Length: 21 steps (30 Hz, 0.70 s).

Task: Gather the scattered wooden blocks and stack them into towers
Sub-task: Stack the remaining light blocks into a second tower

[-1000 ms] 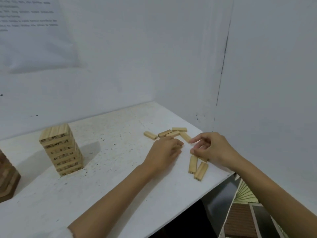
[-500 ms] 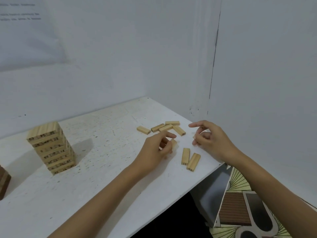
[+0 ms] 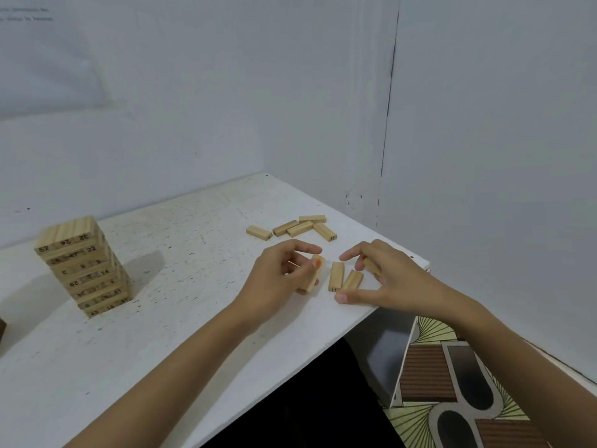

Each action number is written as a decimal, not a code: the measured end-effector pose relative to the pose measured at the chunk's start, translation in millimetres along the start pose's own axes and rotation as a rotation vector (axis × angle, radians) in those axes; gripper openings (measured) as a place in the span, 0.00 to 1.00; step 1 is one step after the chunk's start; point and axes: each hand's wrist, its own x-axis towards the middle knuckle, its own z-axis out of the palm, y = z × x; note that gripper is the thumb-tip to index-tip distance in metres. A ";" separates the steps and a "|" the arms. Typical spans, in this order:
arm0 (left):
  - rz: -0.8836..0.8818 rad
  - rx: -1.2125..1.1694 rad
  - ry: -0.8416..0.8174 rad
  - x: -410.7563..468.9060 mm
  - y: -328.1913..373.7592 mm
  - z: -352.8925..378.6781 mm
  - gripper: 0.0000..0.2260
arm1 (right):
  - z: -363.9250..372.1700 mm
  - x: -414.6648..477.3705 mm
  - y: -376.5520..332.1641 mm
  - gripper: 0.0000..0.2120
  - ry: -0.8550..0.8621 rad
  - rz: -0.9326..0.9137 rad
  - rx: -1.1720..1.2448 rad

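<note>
Status: one tower (image 3: pixel 82 263) stands on the left of the table (image 3: pixel 181 318). It has many layers and looks finished. Everything else is loose, so I'd call the task halfway at best.

Left to gather:
- five loose blocks (image 3: pixel 300 228), clustered far right near the wall
- pair of blocks (image 3: pixel 336 275), lying side by side between the hands
- whatever is already in hand

No second tower is started in this corner.

Left hand (image 3: pixel 277 279): fingers and thumb clamped on a held block (image 3: pixel 310 274). It's tilted, lower end on or just above the table, can't tell which.

Right hand (image 3: pixel 400 279): middle fingers curled over a tucked block (image 3: pixel 371 266). Index finger and thumb are spread apart, thumb tip down on the table just beside the pair's near ends.

The pair sits just right of the held block, inside the right hand's thumb-index span, not gripped.
</note>
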 end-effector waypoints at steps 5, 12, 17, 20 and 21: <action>-0.037 -0.002 0.012 -3.7 -0.5 -4.5 0.06 | -1.9 -1.4 1.3 0.26 0.012 -0.007 0.025; -0.093 -0.022 0.070 -9.7 -3.2 -20.8 0.08 | 3.3 12.6 -16.1 0.28 0.140 -0.133 0.282; -0.113 -0.013 0.133 -21.0 -7.0 -42.3 0.11 | 17.7 34.1 -41.5 0.28 0.033 -0.229 0.259; -0.125 -0.007 0.188 -30.3 -7.8 -59.0 0.10 | 31.5 52.1 -56.2 0.28 -0.039 -0.269 0.249; -0.137 -0.006 0.211 -33.5 -8.1 -64.9 0.10 | 36.2 58.3 -60.9 0.29 -0.066 -0.278 0.252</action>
